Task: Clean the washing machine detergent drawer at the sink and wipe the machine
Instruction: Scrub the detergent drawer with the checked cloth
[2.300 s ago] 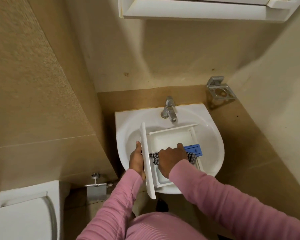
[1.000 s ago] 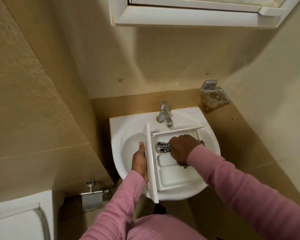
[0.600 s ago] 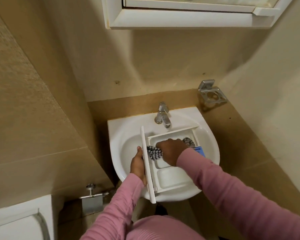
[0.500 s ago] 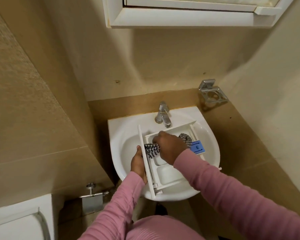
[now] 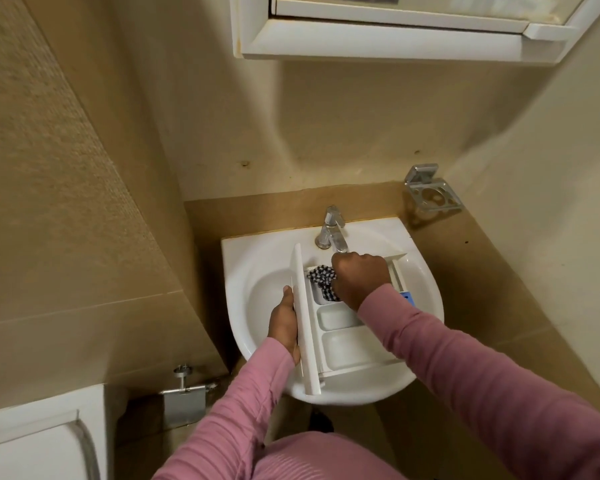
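Now right hand (image 5: 359,278) gripping checked cloth (image 5: 321,276) nearer tap (image 5: 333,233), left hand (image 5: 284,323) still holding drawer (image 5: 347,348)

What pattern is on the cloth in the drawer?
A black-and-white check; the cloth shows best in the head view, the only view, beside the right hand.

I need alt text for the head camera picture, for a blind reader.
A person's right hand presses a checked cloth into the far compartment of a white detergent drawer held over a sink; the left hand holds the drawer's front panel. A metal tap stands behind.
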